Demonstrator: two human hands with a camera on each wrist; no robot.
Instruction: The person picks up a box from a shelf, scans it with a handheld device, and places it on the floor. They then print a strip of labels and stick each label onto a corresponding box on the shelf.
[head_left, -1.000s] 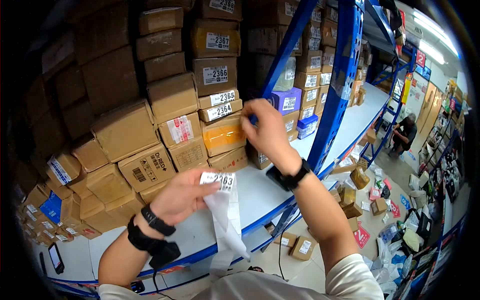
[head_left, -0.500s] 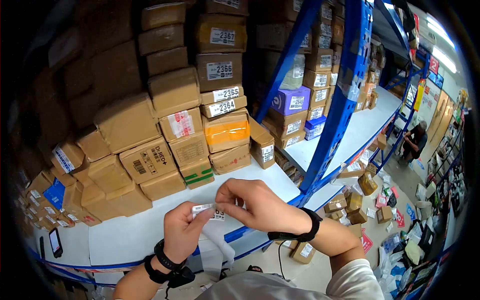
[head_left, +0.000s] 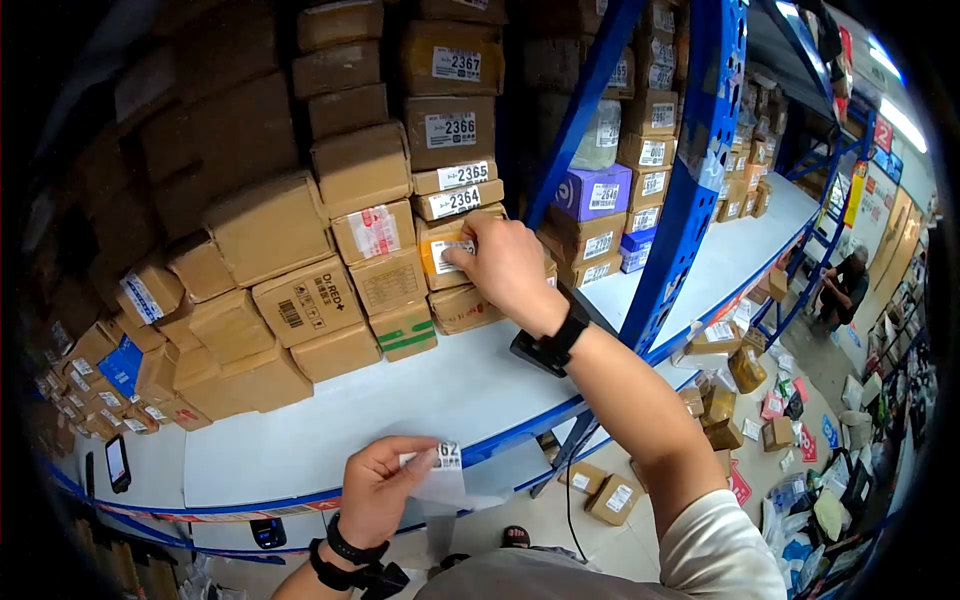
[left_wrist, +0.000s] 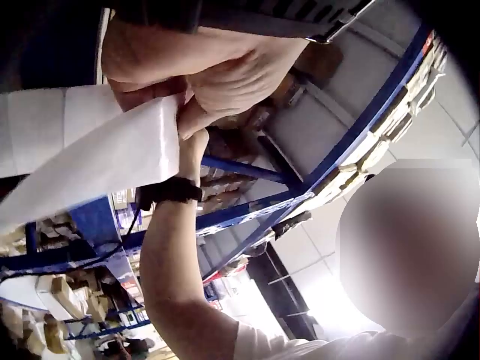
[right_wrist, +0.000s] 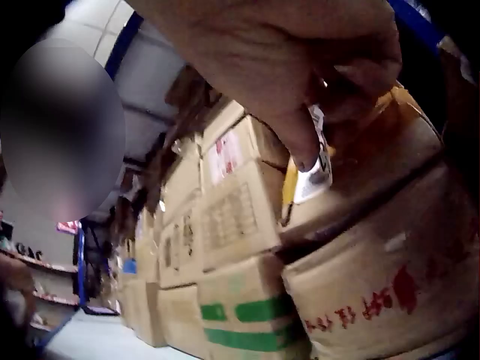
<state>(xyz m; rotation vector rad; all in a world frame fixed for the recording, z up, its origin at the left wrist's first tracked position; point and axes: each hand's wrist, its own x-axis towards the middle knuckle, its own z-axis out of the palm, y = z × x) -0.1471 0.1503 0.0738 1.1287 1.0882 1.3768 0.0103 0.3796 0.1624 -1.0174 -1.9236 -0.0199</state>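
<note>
In the head view my left hand (head_left: pixel 378 492) pinches a strip of white labels (head_left: pixel 440 486); the top label's visible digits end in 62. The strip (left_wrist: pixel 131 146) hangs from that hand in the left wrist view. My right hand (head_left: pixel 510 270) is at the front of the orange-taped box (head_left: pixel 437 238), its thumb and fingers at a white label (head_left: pixel 440 262) on the tape. From the right wrist, the thumb lies on this label (right_wrist: pixel 315 178), partly covering it. Boxes labelled 2364 (head_left: pixel 460 199) and 2365 (head_left: pixel 462 176) lie stacked directly above.
Many cartons (head_left: pixel 310 300) line the shelf to the left. A blue upright (head_left: pixel 690 170) stands right of my right hand. A phone (head_left: pixel 118 463) lies at the shelf's left end. Parcels (head_left: pixel 612 498) lie on the floor; a person (head_left: pixel 845 288) crouches at the far right.
My right hand has left the label strip and moved up to the orange-taped box, where a label now shows. My left hand has moved slightly lower, still holding the strip.
</note>
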